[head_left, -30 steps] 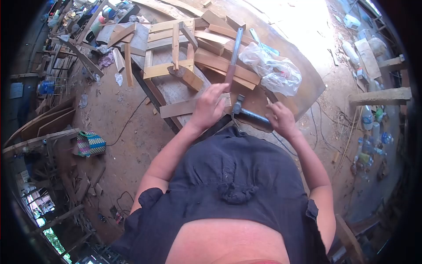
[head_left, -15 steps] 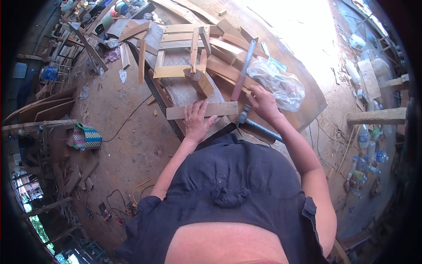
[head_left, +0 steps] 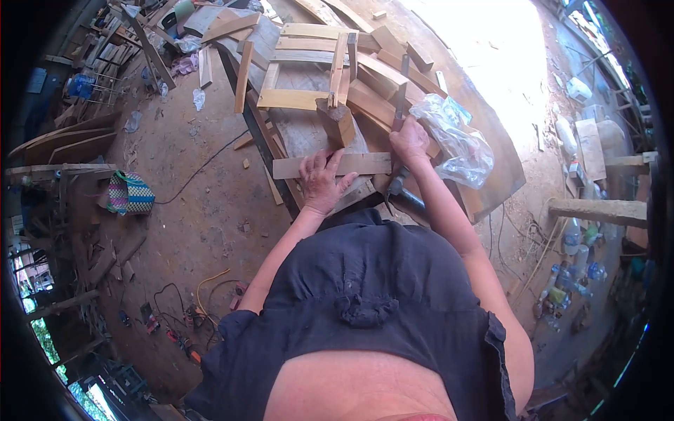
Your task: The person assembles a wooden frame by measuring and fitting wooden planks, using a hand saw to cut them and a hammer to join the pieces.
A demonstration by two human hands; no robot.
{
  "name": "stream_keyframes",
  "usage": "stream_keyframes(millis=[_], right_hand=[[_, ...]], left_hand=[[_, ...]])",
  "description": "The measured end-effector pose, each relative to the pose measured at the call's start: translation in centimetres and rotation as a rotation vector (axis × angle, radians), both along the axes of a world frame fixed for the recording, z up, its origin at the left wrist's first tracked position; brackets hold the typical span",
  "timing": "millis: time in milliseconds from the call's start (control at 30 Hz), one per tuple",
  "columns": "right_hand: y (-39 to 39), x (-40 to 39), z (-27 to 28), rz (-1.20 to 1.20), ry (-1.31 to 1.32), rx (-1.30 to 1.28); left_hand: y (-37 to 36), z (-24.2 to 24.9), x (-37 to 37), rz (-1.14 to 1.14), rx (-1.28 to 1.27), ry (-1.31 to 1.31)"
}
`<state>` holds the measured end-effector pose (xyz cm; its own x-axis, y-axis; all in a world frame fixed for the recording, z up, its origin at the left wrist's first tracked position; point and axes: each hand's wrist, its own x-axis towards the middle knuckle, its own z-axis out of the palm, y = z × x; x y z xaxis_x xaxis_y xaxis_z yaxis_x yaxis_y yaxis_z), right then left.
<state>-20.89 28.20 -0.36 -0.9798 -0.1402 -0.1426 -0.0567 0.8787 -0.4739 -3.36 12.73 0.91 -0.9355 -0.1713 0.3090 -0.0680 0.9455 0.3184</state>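
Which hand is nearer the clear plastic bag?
Right. The right hand is just left of the plastic bag; the left hand is farther left, resting on the wooden slat.

Long tool's handle (head_left: 398,125) partly hidden by right hand (head_left: 410,142)

No legible writing is shown.
No words, brands or numbers can be read on the wooden strip (head_left: 286,168), the long-bladed tool (head_left: 401,99) or the clear plastic bag (head_left: 460,151); any marks on the plastic bottles (head_left: 572,235) and the small box (head_left: 576,170) are too small to be made out.
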Motion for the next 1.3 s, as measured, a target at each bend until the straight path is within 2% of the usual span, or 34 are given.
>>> stream_keyframes(millis=[33, 133, 167, 233, 267, 300, 367, 400, 467, 600, 900, 1033, 1300], right_hand=[[-0.2, 0.1, 0.3, -0.006, 0.000, 0.001], [0.8, -0.1, 0.3, -0.147, -0.034, -0.248], [1.6, -0.9, -0.1, -0.173, -0.034, -0.241], [2.9, -1.8, -0.5, -0.184, -0.360, -0.505], [3.3, -1.7, 0.1, -0.235, -0.432, -0.694], [3.6, -1.6, -0.2, -0.244, -0.437, -0.697], [3.6, -1.5, -0.1, -0.143, -0.338, -0.942], [3.7, -1.1, -0.1, -0.146, -0.339, -0.949], [4.2, 1.0, 2.8, -0.090, -0.468, -1.276], [6.9, 4.4, 6.4, -0.054, -0.371, -1.446], [12.8, 12.4, 5.8, -0.289, -0.366, -1.385], [14.5, 17.1, 6.1, -0.389, -0.352, -1.259], [20.6, 23.2, 8.9, -0.569, 0.006, -1.116]], left_hand=[[0.0, 0.0, 0.0, 0.006, -0.017, -0.003], [0.1, 0.2, -0.1, -0.005, -0.029, -0.016], [0.2, 0.3, -0.2, 0.000, -0.027, -0.028], [0.3, 0.1, -0.2, -0.021, -0.023, -0.060], [0.4, 0.0, -0.2, -0.011, -0.033, -0.054], [0.4, -0.1, -0.2, 0.007, -0.048, -0.045], [0.4, -0.2, -0.3, 0.000, -0.061, -0.029], [0.4, -0.3, -0.3, 0.008, -0.058, -0.030], [0.5, -0.3, -0.3, -0.001, -0.062, -0.032], [0.6, -0.4, -0.2, 0.012, -0.081, -0.039], [0.4, -0.9, 0.2, -0.006, -0.061, -0.005], [0.4, -0.7, 0.4, 0.002, -0.033, -0.025], [-0.3, -0.2, 0.3, -0.065, -0.078, 0.001]])
